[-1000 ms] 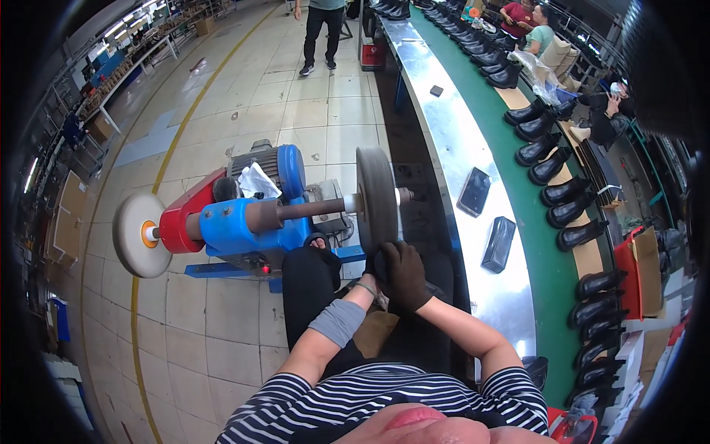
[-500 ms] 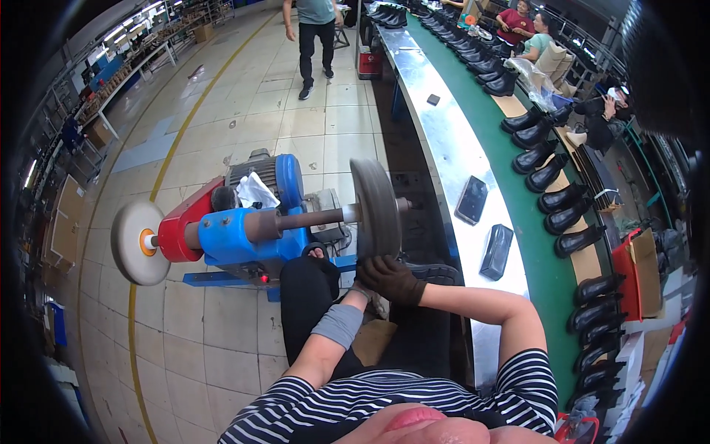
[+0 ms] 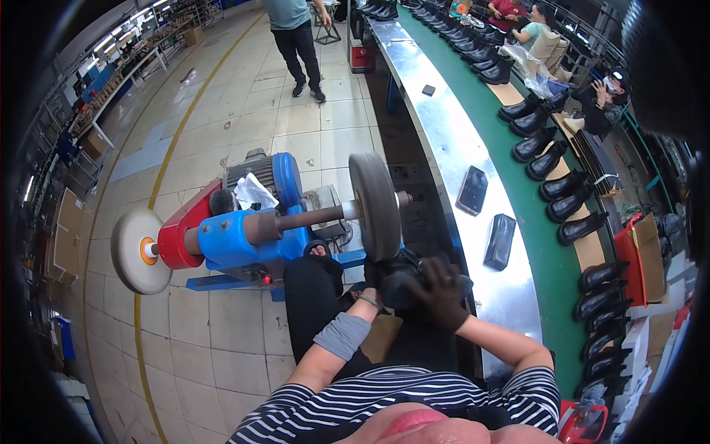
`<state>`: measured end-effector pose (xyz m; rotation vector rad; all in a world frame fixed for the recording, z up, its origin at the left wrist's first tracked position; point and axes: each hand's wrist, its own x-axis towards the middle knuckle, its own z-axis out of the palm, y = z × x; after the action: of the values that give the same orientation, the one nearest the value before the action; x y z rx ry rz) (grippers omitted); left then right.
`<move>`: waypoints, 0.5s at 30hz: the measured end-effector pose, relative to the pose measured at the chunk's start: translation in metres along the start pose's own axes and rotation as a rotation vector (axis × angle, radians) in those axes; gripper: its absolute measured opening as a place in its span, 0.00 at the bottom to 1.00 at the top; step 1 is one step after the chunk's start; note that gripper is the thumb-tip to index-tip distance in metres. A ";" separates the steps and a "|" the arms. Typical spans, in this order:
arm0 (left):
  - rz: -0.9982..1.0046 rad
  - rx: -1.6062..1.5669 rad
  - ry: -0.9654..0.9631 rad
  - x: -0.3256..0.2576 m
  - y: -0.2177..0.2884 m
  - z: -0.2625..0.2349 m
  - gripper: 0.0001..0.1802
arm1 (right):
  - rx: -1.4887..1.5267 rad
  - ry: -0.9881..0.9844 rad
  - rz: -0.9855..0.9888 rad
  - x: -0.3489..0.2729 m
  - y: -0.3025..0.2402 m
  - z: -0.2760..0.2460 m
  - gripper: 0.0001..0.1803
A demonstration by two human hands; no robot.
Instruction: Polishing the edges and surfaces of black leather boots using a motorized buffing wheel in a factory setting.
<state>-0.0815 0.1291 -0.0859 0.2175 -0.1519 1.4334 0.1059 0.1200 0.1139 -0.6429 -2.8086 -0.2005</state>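
Note:
A black boot (image 3: 402, 288) is held over my lap, just below the dark brown polishing wheel (image 3: 376, 211). My right hand (image 3: 442, 296), in a dark brown glove, lies over the boot's right part with its fingers spread on the surface. My left hand (image 3: 371, 280) is against the boot's left end, beneath the wheel; its fingers are mostly hidden. Whether the boot touches the wheel cannot be made out. A grey sleeve band wraps my left forearm. The wheel is mounted on the shaft of a blue and red machine (image 3: 229, 235).
A pale wheel (image 3: 137, 250) is at the machine's left end. On my right runs a metal bench (image 3: 473, 152) with a phone (image 3: 472, 191) and a dark block (image 3: 501, 242). Beyond it, several black boots (image 3: 566, 194) line a green belt. A person (image 3: 296, 52) is on the tiled floor ahead.
My right hand has moved right from below the wheel onto the boot, which now shows more. The wheel looks less blurred. The person ahead has changed stance.

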 end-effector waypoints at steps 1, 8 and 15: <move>0.010 0.005 0.005 -0.008 0.006 -0.013 0.36 | 0.039 -0.053 0.152 -0.010 0.005 0.002 0.36; 0.296 0.575 0.387 0.001 0.010 -0.060 0.37 | 0.145 0.079 0.261 0.009 0.059 0.029 0.41; 0.140 0.190 -0.139 -0.009 0.022 0.098 0.36 | 0.456 -0.005 0.283 -0.013 0.064 0.009 0.48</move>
<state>-0.1016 0.0993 0.0078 0.4712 -0.1470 1.5733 0.1433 0.1733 0.1062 -0.9028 -2.5880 0.4786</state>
